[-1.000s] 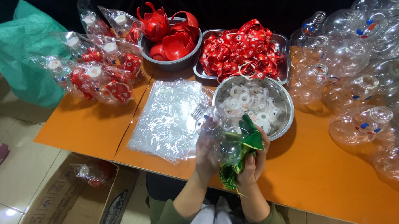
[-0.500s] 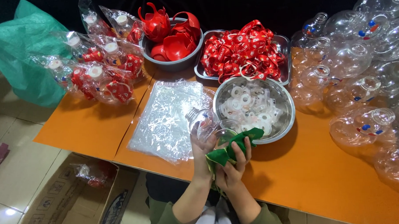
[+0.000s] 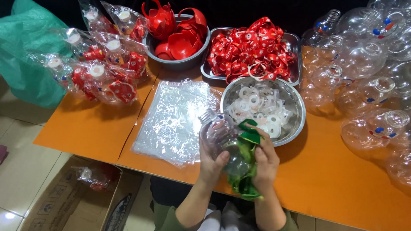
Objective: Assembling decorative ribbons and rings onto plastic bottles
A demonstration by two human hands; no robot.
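Note:
My left hand [image 3: 211,161] grips a clear round plastic bottle [image 3: 223,134] by its body, its neck pointing up and left. My right hand [image 3: 264,162] presses a green cloth [image 3: 244,167] against the bottle's right side; the cloth hangs down below both hands. Both hands are over the near edge of the orange table [image 3: 331,179], just in front of a steel bowl of white rings [image 3: 262,108].
A stack of clear plastic bags [image 3: 175,119] lies left of the bowl. Behind are a bowl of red caps [image 3: 176,35], a tray of red ribbons [image 3: 253,49], bagged bottles [image 3: 98,66] at left, empty clear bottles [image 3: 375,89] at right. A cardboard box [image 3: 75,202] sits on the floor.
The cloth has shifted around the bottle, from lifted near the bowl's rim back down along its right side. The bottle stays in my left hand, turned slightly.

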